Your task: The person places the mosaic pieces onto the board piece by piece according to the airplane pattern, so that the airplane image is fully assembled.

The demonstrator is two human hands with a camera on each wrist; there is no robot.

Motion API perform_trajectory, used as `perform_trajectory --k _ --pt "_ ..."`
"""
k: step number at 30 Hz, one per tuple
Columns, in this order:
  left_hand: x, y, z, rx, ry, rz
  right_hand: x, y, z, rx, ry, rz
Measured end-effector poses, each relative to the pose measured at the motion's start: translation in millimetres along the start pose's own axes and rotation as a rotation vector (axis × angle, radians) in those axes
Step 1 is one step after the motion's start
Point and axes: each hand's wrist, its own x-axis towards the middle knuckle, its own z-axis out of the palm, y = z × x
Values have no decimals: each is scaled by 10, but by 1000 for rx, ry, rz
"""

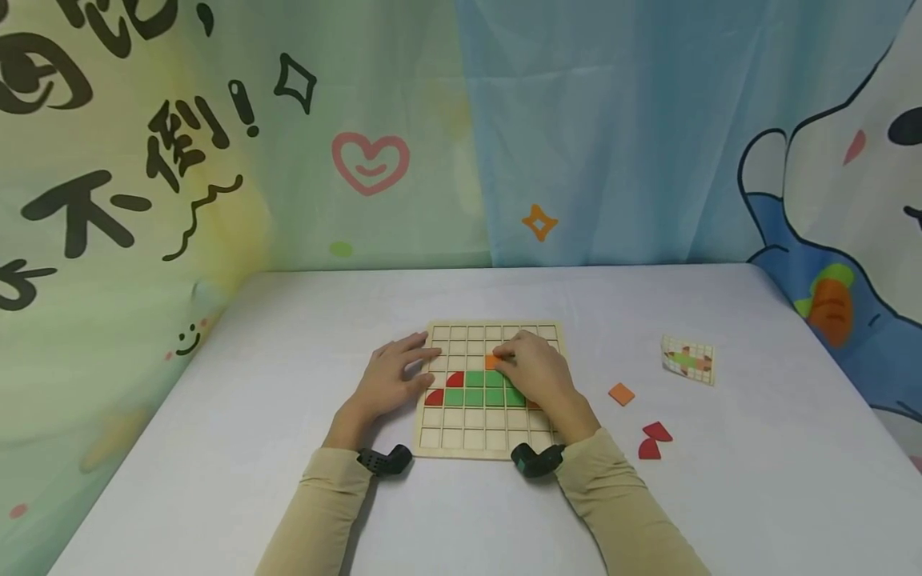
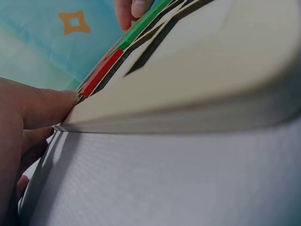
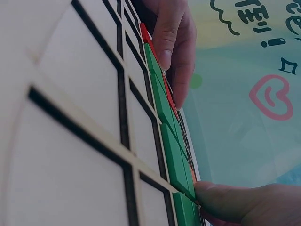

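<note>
A wooden grid board (image 1: 452, 441) lies on the table with green square tiles (image 1: 474, 397) in two rows near its middle. Two red quarter-round tiles (image 1: 455, 379) sit at the left ends of those rows. Spread fingers of my left hand (image 1: 392, 374) rest along the board's left edge; its thumb lies at the rim in the left wrist view. My right hand (image 1: 536, 370) reaches over the board and holds an orange square tile (image 1: 491, 362) between thumb and fingers, just above the upper green row. That hand hides part of the right side of the grid.
Right of the board lie a loose orange square tile (image 1: 622, 394) and two red quarter-round tiles (image 1: 650, 450). A small picture card (image 1: 688, 361) with a coloured pattern lies farther back. A printed curtain (image 1: 576, 144) hangs behind the white table (image 1: 461, 520).
</note>
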Motion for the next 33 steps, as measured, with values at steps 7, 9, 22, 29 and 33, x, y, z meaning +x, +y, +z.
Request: perform_trajectory --k 7,9,22,29,33 --pt "-2 27 -22 5 -15 -14 -2 -2 -9 1 7 6" --pt "0 24 -17 8 -15 -15 -1 -7 -31 -7 3 12" --pt "-16 37 -8 13 -6 -25 -27 341 -574 70 -114 -28" --pt "-8 25 -2 24 -1 -14 -158 789 -881 39 -171 70" --pt "-3 25 -7 27 -13 -20 -251 1000 -971 40 -257 149"
